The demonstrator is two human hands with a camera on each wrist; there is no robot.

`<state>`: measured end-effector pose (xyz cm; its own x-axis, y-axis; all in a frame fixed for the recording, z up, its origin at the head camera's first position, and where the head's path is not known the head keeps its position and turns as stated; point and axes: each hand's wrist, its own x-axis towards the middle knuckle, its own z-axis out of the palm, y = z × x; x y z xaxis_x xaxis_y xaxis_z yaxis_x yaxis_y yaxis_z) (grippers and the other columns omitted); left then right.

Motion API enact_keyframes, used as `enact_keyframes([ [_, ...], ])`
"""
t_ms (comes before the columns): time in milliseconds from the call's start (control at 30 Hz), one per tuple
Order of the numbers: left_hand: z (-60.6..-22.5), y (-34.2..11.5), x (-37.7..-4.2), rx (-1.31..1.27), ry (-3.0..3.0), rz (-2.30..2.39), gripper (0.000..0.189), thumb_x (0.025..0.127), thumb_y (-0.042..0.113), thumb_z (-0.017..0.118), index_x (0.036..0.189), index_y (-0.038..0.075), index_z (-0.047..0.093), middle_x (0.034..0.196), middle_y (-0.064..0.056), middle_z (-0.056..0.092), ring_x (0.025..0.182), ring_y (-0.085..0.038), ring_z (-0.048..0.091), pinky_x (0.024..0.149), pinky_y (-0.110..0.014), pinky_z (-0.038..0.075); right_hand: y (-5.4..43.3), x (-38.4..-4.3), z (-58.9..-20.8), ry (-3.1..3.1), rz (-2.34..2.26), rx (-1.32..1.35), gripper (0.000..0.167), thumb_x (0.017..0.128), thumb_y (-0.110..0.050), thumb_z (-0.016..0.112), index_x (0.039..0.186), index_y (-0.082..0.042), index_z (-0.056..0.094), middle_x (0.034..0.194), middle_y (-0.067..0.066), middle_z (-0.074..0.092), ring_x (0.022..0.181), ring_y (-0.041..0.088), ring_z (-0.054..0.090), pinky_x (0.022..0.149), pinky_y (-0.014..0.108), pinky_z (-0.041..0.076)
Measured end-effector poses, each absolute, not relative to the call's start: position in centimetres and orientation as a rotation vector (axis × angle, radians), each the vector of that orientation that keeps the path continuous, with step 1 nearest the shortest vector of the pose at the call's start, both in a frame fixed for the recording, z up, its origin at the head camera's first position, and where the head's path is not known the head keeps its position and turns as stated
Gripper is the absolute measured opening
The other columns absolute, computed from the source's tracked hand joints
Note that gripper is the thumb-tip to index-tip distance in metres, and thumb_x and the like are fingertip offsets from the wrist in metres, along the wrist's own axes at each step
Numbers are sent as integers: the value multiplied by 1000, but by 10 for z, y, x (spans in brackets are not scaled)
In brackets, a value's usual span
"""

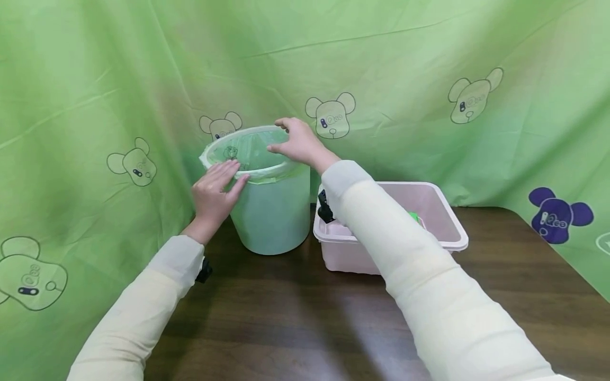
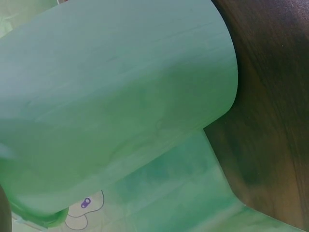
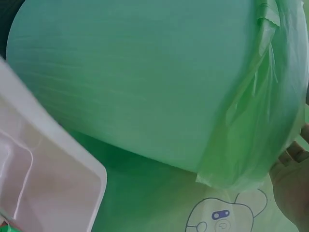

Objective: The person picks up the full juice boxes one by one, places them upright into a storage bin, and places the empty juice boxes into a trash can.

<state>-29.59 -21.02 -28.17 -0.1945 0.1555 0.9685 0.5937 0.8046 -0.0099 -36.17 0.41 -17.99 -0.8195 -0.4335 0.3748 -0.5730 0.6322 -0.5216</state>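
Note:
A pale trash can (image 1: 271, 217) stands upright on the table, lined with a thin green trash bag (image 1: 259, 151) folded out over its rim. My left hand (image 1: 214, 191) rests at the near left of the rim, fingers straight and thumb spread apart. At the right side of the rim, my right hand (image 1: 302, 142) has its thumb and fingers apart over the opening. The right wrist view shows the loose, creased bag edge (image 3: 246, 135) hanging down the outside, beside the right hand (image 3: 292, 188). Mostly the can's smooth wall (image 2: 120, 87) fills the left wrist view.
To the right of the can sits a pink plastic bin (image 1: 350, 256), partly hidden by my right sleeve, with something bright green (image 1: 413, 216) inside. A green cloth (image 1: 381, 53) with bear prints hangs behind and beside the dark wooden table (image 1: 286, 328).

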Motion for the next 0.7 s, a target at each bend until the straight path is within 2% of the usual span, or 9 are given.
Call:
enact_keyframes([
  [233,-283,-214,-295,-584,-1714,-474,31,82,20,78,106,1,74,106,-16,70,100,-30,68,96,-40,50,18,-349,-181,-2597,948,888,68,90,-30,72,145,-6,41,146,11,43,132,25,41,109,37,34],
  [500,-280,-216,-289,-578,-1754,-455,32,83,21,77,107,0,73,108,-16,69,100,-31,68,97,-39,49,41,-334,-189,-2541,990,954,67,90,-31,71,145,-7,42,146,11,43,131,26,43,105,38,39],
  [700,-278,-217,-286,-584,-1810,-432,33,85,21,75,110,0,72,110,-17,68,101,-31,67,96,-40,50,65,-322,-197,-2549,943,980,66,91,-31,69,146,-6,41,146,11,44,131,27,43,108,39,36],
])
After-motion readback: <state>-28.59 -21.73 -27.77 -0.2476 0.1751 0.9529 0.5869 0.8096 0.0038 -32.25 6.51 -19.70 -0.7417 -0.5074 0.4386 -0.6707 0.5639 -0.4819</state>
